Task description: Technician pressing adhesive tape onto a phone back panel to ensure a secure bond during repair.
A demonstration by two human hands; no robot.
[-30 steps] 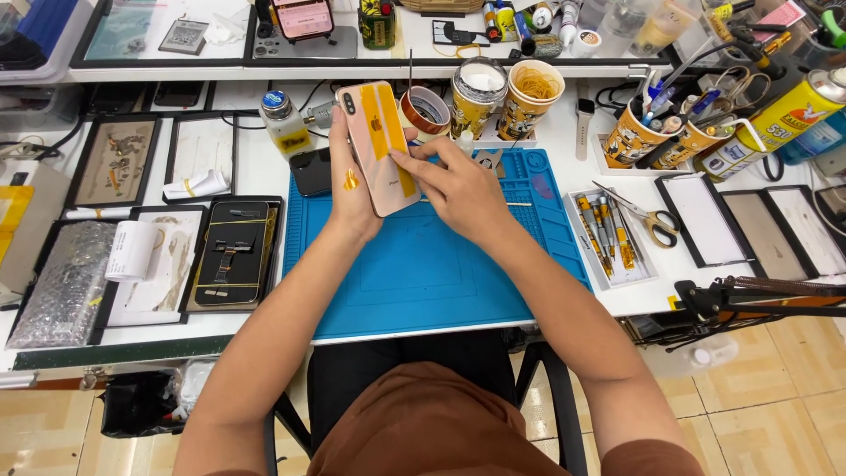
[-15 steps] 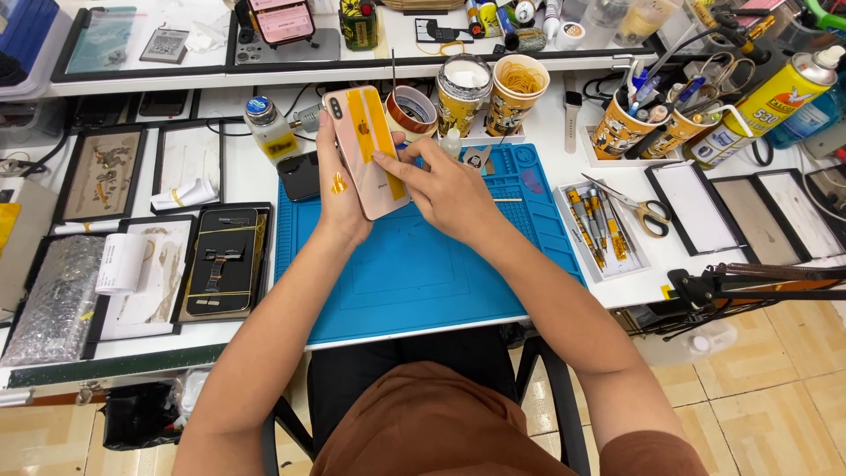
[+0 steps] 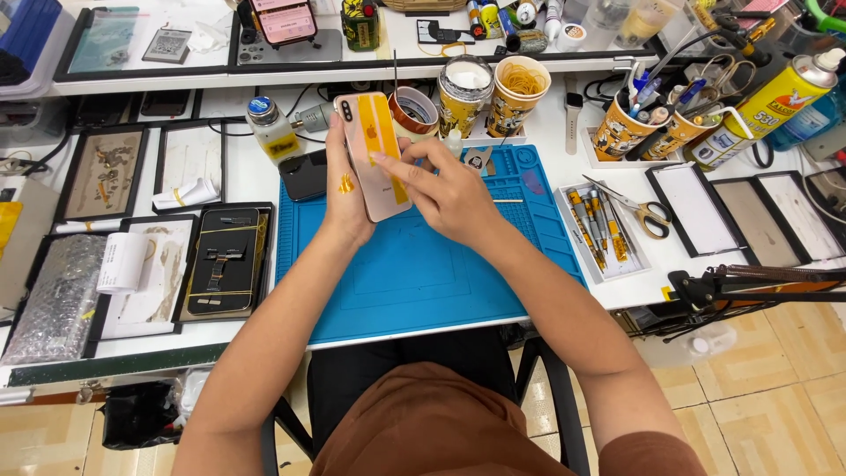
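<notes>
Gripping a pale pink phone [image 3: 377,154] back-side up above the twelve o'clock edge of a blue work mat [image 3: 414,264], the left hand [image 3: 345,194] has its fingers curled behind the casing, so most of them are hidden. The right hand [image 3: 449,189], at three o'clock of the phone, presses an extended fingertip on one yellow strip [image 3: 386,150] running down the phone's back, its other fingers loosely bent and holding nothing. A small yellow scrap on the left hand is too small to make out. At twelve o'clock of the mat stand three round tubs [image 3: 467,97], one holding rubber bands; at two o'clock two printed cups [image 3: 648,128] are crammed with tools too tangled to count. One pair of scissors [image 3: 643,211] lies at three o'clock beside a tray of screwdrivers [image 3: 595,229]. A dark phone [image 3: 304,174] lies at ten o'clock. Both of the person's forearms run out of frame at six o'clock, and the white worktop [image 3: 256,189] is cut off at both sides.
</notes>
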